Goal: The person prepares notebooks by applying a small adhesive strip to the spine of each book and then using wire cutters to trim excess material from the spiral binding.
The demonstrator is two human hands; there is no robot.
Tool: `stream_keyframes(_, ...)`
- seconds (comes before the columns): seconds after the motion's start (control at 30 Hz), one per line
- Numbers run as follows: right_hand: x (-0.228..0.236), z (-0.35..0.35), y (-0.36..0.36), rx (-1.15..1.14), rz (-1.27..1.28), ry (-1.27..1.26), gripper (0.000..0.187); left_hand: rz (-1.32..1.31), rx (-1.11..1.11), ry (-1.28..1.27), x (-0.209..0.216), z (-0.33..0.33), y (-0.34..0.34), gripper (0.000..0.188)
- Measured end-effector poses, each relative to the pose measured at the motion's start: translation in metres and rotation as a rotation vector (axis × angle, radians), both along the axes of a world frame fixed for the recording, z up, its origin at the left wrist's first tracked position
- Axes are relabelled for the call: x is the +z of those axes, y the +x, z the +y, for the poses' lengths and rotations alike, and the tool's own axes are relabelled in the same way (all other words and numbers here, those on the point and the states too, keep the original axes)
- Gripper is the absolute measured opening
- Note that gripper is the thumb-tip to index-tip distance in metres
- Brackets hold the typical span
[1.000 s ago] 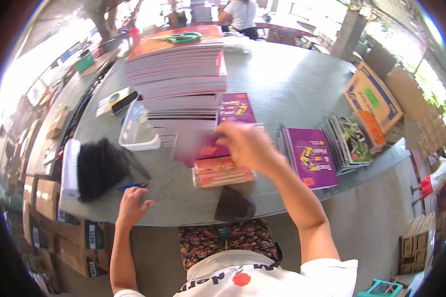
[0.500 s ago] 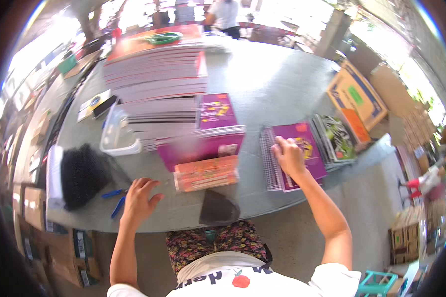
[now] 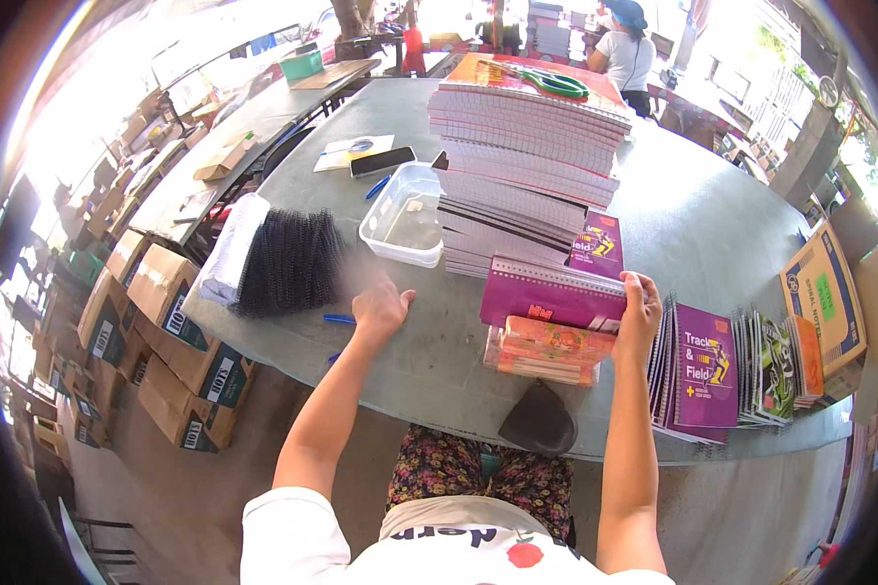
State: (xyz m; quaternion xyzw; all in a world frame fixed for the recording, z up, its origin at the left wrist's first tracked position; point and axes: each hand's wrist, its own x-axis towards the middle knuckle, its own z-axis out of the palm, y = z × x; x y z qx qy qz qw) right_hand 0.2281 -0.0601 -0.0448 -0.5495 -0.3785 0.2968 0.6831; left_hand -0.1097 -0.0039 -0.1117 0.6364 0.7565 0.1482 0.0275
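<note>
My right hand (image 3: 640, 314) is closed on the right end of a purple booklet (image 3: 551, 295) with punched holes along its top edge. The booklet stands tilted behind an orange printed packet (image 3: 556, 341). My left hand (image 3: 380, 304) is over the table beside a bundle of black spiral coils (image 3: 291, 263); its thumb sticks out, but its fingers are smeared by motion. A blue-handled tool (image 3: 339, 319) lies partly hidden by that hand. Behind the booklet rises a tall stack of punched, unbound books (image 3: 527, 146), with green-handled scissors (image 3: 556, 82) on top.
Spiral-bound purple notebooks (image 3: 704, 366) lean at the right, beside other notebooks (image 3: 778, 366) and a carton (image 3: 826, 302). A clear plastic tub (image 3: 405, 219), a phone (image 3: 382, 162) and a dark rounded pad (image 3: 538, 419) lie on the table. Another person (image 3: 626, 58) is at the back.
The view has swung left. My right hand has moved from the bound notebooks to the purple booklet and taken hold of its end. My left hand has moved towards the black coils.
</note>
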Motion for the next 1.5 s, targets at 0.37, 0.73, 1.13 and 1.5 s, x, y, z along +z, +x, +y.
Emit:
stream_keyframes(0.37,0.061,-0.016,-0.067,0.084,-1.228,0.372,0.032,-0.303,0.224,0.26,0.028,-0.006,-0.056,0.035)
stream_keyframes(0.73,0.017,-0.019,-0.069,0.216,-1.417,0.77,0.031,-1.208,-0.144,0.892,0.127,-0.073,-0.093,0.022)
stream_keyframes(1.13,0.027,0.006,-0.105,0.046,-1.347,0.328,0.033,-0.835,-0.542,0.39,0.094,-0.072,0.07,0.02)
stream_keyframes(1.5,0.033,-0.003,-0.098,0.255,-1.136,0.324,0.017,-0.783,-0.406,0.251,0.101,-0.071,0.084,0.012)
